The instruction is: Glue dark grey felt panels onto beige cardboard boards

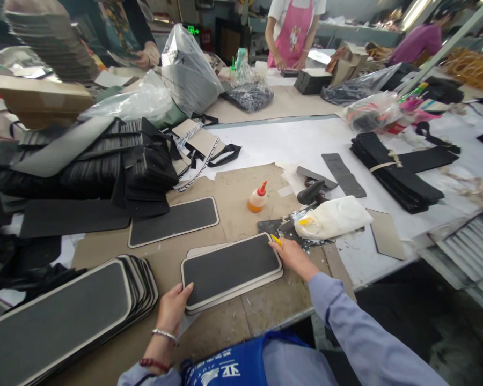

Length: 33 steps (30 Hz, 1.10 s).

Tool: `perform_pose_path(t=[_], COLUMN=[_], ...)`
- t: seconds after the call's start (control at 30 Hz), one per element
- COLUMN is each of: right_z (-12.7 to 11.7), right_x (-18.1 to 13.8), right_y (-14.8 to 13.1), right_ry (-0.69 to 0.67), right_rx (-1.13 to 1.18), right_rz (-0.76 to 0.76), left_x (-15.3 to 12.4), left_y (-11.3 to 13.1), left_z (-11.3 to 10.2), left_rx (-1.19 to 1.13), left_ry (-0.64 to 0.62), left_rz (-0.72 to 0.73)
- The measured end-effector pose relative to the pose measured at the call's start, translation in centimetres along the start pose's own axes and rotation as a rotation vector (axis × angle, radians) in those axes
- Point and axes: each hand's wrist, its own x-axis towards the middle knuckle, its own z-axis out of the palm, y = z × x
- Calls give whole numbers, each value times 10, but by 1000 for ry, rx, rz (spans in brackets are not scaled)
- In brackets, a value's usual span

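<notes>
A dark grey rounded rectangular panel with a pale border lies in front of me, over a second pale-edged piece that sticks out beneath it. My left hand grips its left end, thumb on top. At the far right corner is my right hand, closed around a small yellow tool and touching the panel's edge. Most of that tool is hidden by the fingers. Just beyond the right hand, a white plastic bottle with a yellow part lies on its side on a glue-smeared dark board.
A similar panel lies farther back. Stacked panels fill the left front. A small red-tipped bottle stands mid-table. Black strips are bundled at right; dark pieces are piled at left. A co-worker in a pink apron stands opposite.
</notes>
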Motion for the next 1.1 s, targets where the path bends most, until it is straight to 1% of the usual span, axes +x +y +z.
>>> perform_pose_path(t=[0.13,0.27,0.4,0.5,0.73,0.93,1.1], right_z=[-2,15,31,35,35,30,29], right_x=[-16,-30,-33,-30,-26,-24,-25], right_y=[-1,-8,-15,-16,-17,-18,-19], right_ry=[3,23,39,45,19,-41,-39], right_rx=[15,53,74,94,119,115,119], right_rz=[-1,-10,37,80,80,65,72], left_x=[-6,-9,-8,-6,-1,4,4], left_y=[2,-1,-3,-3,-6,-9,-9], left_z=[-13,-25,-29,-30,-33,-36,-38], left_rx=[41,78,98,119,186,198,213], left_ry=[4,17,29,24,27,81,29], left_rz=[-9,-42,-34,-21,62,48,44])
